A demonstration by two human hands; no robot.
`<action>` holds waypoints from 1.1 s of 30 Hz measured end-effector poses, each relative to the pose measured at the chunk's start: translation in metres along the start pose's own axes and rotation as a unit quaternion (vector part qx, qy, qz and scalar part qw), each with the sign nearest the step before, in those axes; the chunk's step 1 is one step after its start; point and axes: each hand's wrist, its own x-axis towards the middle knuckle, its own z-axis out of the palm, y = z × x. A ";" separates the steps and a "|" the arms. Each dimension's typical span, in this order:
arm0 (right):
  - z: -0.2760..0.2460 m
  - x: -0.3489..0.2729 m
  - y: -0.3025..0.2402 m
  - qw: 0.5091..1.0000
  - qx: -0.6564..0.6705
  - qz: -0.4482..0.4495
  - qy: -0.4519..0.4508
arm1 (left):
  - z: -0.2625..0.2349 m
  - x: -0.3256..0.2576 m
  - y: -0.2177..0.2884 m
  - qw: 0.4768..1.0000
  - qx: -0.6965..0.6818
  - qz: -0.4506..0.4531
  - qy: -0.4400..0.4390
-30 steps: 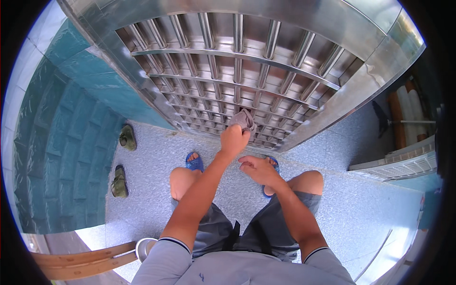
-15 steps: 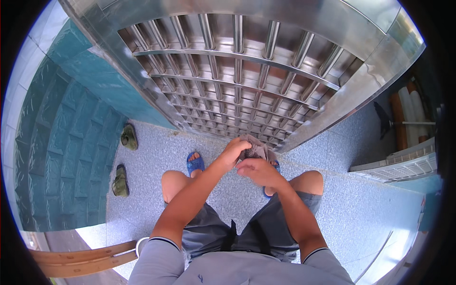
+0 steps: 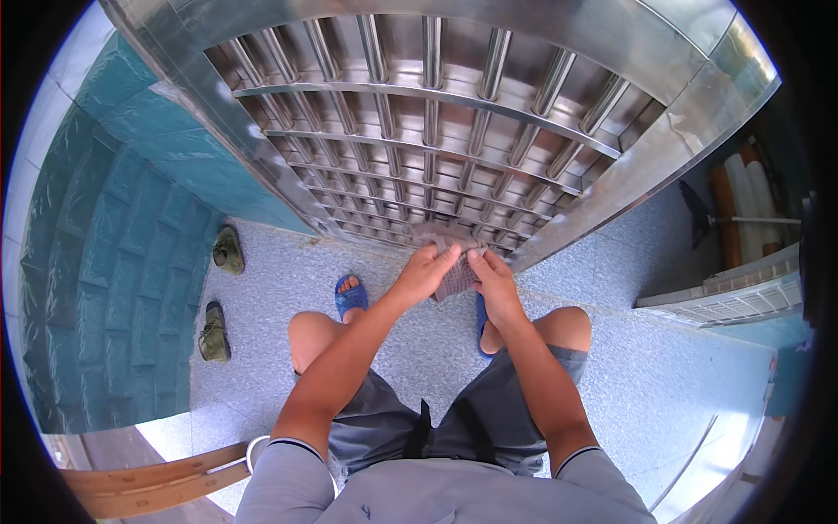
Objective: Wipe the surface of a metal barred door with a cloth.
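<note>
Between my two hands hangs a greyish-pink cloth point(image 3: 455, 278), partly folded, in front of the lower part of a metal grille door point(image 3: 432, 109). My left hand point(image 3: 425, 272) pinches it on the left side with thumb and fingers. On its right side my right hand point(image 3: 494, 281) grips it the same way, and the two thumbs come close together. The cloth's upper part spreads out ahead of my fingertips, near the lowest bars; whether it touches them I cannot tell.
Green shoes point(image 3: 229, 251) stand by the teal tiled wall point(image 3: 113, 306) on the left. A wooden chair or stool part point(image 3: 157, 472) lies at lower left. A low tiled ledge point(image 3: 742, 301) and rolled tubes point(image 3: 751, 201) are on the right. Blue slippers point(image 3: 352, 301) are on my feet.
The cloth was bunched up near my left hand; now it is opened out between both hands. My right hand has moved up and taken hold of its right side.
</note>
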 end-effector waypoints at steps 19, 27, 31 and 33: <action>-0.024 0.013 0.026 0.923 0.365 0.098 0.076 | 0.048 0.046 -0.005 0.916 0.311 0.174 0.184; -0.031 0.022 0.037 0.934 0.325 0.124 0.078 | 0.039 0.047 0.000 0.864 0.473 0.118 0.127; -0.024 0.020 0.037 0.944 0.294 0.117 0.091 | 0.041 0.042 -0.003 0.818 0.550 0.111 0.127; -0.021 0.017 0.034 0.946 0.283 0.117 0.107 | 0.047 0.041 -0.005 0.815 0.556 0.092 0.134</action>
